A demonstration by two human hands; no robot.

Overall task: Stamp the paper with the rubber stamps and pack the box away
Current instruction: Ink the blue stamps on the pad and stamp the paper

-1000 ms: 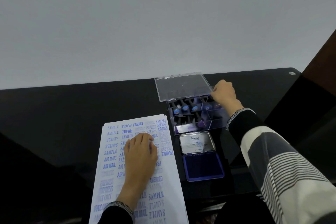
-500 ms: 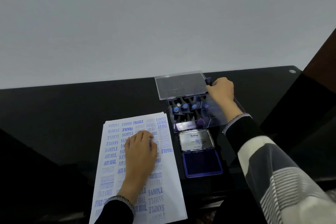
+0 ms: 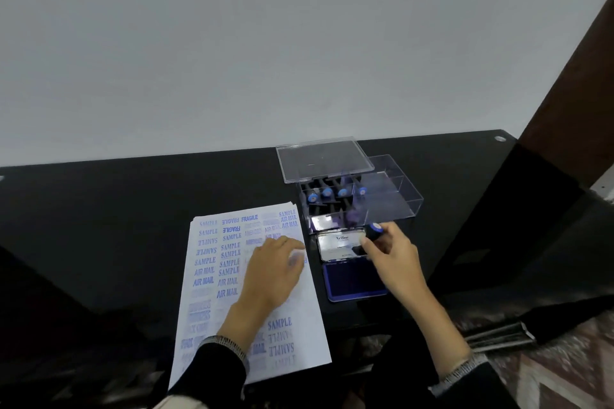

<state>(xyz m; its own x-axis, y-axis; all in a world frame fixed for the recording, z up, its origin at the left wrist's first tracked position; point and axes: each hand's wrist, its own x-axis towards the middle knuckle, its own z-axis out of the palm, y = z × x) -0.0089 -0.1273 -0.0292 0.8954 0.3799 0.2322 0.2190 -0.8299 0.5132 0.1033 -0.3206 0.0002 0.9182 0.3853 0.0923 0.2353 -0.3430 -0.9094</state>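
- The step in hand looks like inking: the right hand pinches a rubber stamp by its dark handle, blue cap uppermost, above the metal lid of the open ink pad.
- The left hand lies flat on the paper, fingers straight and spread a little, pinning the sheet to the black bench.
- The paper already carries many blue prints (SAMPLE, AIR MAIL, FRAGILE); bare space shows chiefly near the right edge, beside the left hand.
- The clear stamp box stands just beyond the ink pad, its lid swung back, more blue-capped stamps lying in its left compartments; the right ones look empty.
- The next move probably calls for pressing the stamp face down on the blue pad, then square onto a bare patch.
- Packing the box away is not yet begun.
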